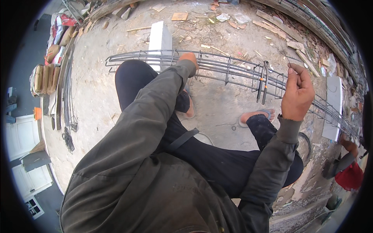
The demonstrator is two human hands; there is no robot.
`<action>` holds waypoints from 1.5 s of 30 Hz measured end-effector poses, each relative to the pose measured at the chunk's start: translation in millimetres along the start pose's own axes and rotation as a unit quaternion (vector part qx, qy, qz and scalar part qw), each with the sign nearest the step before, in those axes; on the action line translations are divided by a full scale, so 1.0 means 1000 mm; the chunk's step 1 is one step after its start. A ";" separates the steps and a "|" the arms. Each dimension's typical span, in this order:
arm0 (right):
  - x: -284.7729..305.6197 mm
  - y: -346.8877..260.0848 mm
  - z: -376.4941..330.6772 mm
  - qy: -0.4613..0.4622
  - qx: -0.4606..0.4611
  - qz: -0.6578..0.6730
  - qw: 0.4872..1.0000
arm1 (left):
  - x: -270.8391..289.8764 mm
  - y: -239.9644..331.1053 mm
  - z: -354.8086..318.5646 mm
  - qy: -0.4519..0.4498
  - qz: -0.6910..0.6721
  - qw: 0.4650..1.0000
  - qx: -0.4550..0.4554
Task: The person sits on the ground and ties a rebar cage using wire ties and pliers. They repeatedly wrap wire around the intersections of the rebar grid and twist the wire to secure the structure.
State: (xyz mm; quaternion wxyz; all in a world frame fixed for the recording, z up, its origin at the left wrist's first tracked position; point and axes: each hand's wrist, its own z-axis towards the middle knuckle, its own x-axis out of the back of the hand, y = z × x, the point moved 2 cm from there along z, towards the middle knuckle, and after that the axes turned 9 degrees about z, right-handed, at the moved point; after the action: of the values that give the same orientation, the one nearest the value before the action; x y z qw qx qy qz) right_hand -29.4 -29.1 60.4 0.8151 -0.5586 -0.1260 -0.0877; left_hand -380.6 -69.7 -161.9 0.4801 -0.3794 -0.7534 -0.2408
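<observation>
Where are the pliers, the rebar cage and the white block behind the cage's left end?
Pliers (265,85), head view: right one of two handles.
Rebar cage (227,71), head view: a crosswise tie, left of the pliers.
White block (156,37), head view: its brighter face.

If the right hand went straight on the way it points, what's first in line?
Probably the pale wood strip on the ground beyond the rebar cage; height is unclear, so the right hand might pass above it.

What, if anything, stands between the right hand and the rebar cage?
Nothing visible stands between the right hand and the rebar cage; the pliers on the cage are off to the hand's left.
</observation>
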 end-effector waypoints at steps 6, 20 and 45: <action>0.002 -0.007 -0.001 0.002 0.000 -0.002 1.000 | -0.011 -0.011 0.008 0.020 -0.002 1.000 0.010; 0.002 -0.004 0.009 0.000 0.007 0.032 0.999 | -0.007 0.042 -0.069 -0.004 0.099 0.963 -0.249; -0.028 0.012 -0.006 -0.054 -0.011 -0.010 0.998 | 0.007 0.048 -0.073 -0.005 0.057 0.974 -0.219</action>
State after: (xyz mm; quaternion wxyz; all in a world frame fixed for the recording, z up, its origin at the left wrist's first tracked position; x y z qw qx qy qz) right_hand -52.4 -30.1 38.7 0.8000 -0.5701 -0.1745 -0.0667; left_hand -304.2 -92.0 -124.6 0.3948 -0.5187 -0.6617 -0.3705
